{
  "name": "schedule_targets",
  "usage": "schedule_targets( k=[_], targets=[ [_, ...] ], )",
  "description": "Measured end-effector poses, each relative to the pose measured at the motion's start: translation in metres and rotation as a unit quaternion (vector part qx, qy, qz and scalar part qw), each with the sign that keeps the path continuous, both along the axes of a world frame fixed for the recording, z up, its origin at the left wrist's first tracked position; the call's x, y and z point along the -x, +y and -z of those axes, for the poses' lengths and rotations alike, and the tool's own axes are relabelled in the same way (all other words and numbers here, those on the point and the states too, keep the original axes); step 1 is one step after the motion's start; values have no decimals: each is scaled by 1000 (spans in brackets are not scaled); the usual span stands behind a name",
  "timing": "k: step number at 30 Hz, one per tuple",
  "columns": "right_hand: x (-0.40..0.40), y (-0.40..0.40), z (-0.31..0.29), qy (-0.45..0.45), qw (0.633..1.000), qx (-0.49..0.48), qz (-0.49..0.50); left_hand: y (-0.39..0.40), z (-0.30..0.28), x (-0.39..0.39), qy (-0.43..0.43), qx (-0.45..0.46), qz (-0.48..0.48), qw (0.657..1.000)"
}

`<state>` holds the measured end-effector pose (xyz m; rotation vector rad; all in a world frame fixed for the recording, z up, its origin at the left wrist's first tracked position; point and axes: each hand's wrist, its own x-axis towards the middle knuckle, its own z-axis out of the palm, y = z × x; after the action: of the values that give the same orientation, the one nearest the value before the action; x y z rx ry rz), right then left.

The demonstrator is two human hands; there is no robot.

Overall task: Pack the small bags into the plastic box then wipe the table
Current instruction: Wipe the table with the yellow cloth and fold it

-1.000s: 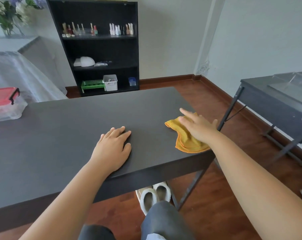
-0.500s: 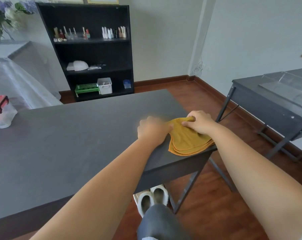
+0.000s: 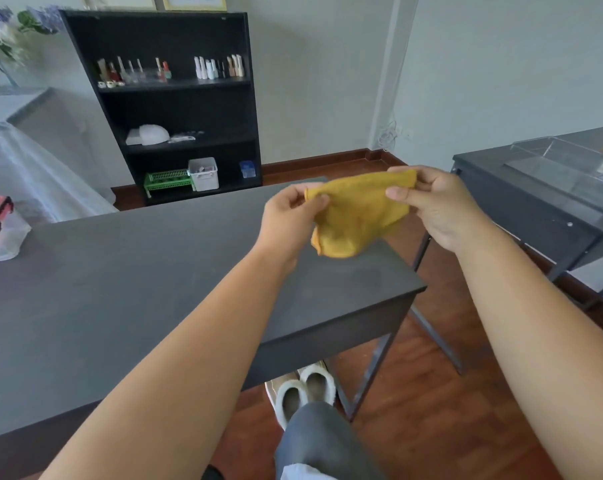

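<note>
Lifted off the dark table [image 3: 154, 289] since half a second ago, the yellow cloth [image 3: 357, 216] now hangs stretched between my hands. Left hand [image 3: 289, 220] pinches one top corner, right hand [image 3: 435, 206] the other; its long edge runs hand to hand, equally near both, above the table's right end.

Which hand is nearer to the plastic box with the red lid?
Left. The left hand pinches the yellow cloth on the side toward the plastic box; the right hand holds the cloth's far side.
</note>
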<state>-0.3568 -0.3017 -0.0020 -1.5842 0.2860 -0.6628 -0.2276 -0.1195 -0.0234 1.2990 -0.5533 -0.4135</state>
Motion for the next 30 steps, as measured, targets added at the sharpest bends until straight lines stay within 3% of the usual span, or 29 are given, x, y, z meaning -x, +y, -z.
schedule_targets(
  k=[5, 9, 12, 16, 21, 25, 28, 30],
  targets=[
    [1, 36, -27, -81, 994, -60, -44, 28, -30, 14, -74, 97, -74, 990],
    [-1, 69, -29, -110, 993, -15, -44, 56, -30, 29, -246, 14, -216, 945],
    [-9, 101, -15, -76, 993, 79, 33, 83, -24, 36, -303, -29, -267, 915],
    [-21, 141, 16, 0, 961, 250, 118, 123, -3, 34, -275, -121, -284, 911],
    [-43, 169, 55, 121, 955, 264, 54, 163, 27, 17, -204, -301, -269, 892],
    [-69, 179, 75, 232, 929, 285, 40, 164, 46, -7, -181, -414, -236, 860],
    [-80, 184, 82, 262, 893, 352, 104, 163, 59, -16, -213, -437, -244, 839],
    [-82, 192, 88, 215, 853, 452, 146, 167, 67, -18, -258, -436, -256, 823]
  ],
)
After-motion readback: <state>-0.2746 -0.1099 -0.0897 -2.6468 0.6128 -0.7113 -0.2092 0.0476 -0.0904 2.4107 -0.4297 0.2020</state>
